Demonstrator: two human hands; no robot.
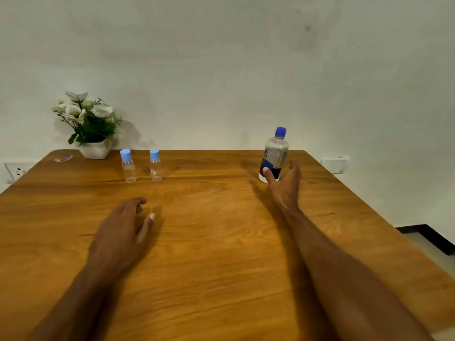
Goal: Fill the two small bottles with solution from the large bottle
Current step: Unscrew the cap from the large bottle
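Observation:
Two small clear bottles with light blue caps, the left one (128, 168) and the right one (155, 167), stand upright side by side at the back left of the wooden table (221, 242). Both are capped and look empty. The large clear bottle (275, 151), with a dark blue cap and blue label, stands at the back right. My right hand (285, 183) wraps its lower part, thumb pressed on the label and fingers on its right side. My left hand (123, 227) rests on the table in front of the small bottles, fingers loosely apart, holding nothing.
A white pot of artificial flowers (94, 148) stands at the back left corner against the wall. A small clear scrap (63, 158) lies left of the pot. Wall sockets sit beyond the left (17, 171) and right (333, 164) table edges.

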